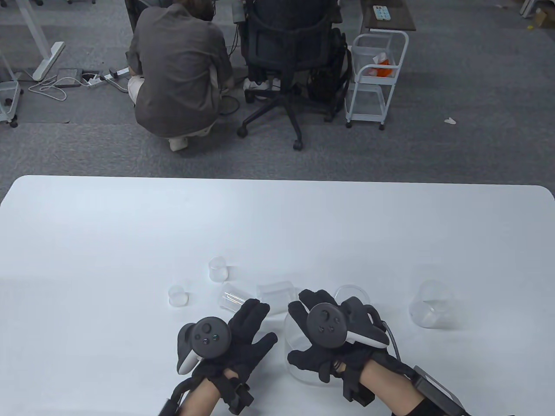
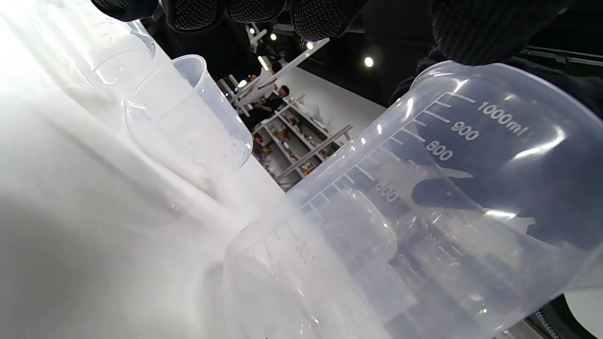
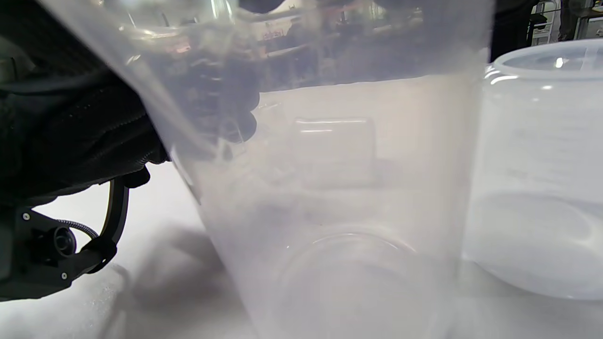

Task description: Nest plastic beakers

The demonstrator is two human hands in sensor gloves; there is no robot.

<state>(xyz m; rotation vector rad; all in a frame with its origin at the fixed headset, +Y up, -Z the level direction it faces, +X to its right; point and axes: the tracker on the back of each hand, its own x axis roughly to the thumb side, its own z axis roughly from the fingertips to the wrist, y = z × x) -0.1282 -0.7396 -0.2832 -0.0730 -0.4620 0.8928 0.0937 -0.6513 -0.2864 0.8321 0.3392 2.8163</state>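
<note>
A large clear 1000 ml beaker [image 1: 299, 362] stands near the table's front edge and fills the right wrist view [image 3: 339, 188]. My right hand [image 1: 300, 329] grips it from above at the rim. In the left wrist view [image 2: 424, 212] dark fingers show through its wall. My left hand [image 1: 263, 321] is open just left of it, fingers stretched toward a small beaker lying on its side [image 1: 233, 299]. Its fingertips [image 2: 188, 12] hang above a small beaker [image 2: 188, 117]. A smaller outline shows through the large beaker's wall; I cannot tell whether it is inside or behind.
More clear beakers stand around: two small ones [image 1: 218, 268] [image 1: 177, 296] at the left, one lying [image 1: 276, 292] ahead of my hands, one [image 1: 352, 294] behind my right hand, and a wider one [image 1: 433, 305] at the right, which may be the one close by in the right wrist view [image 3: 541, 165].
</note>
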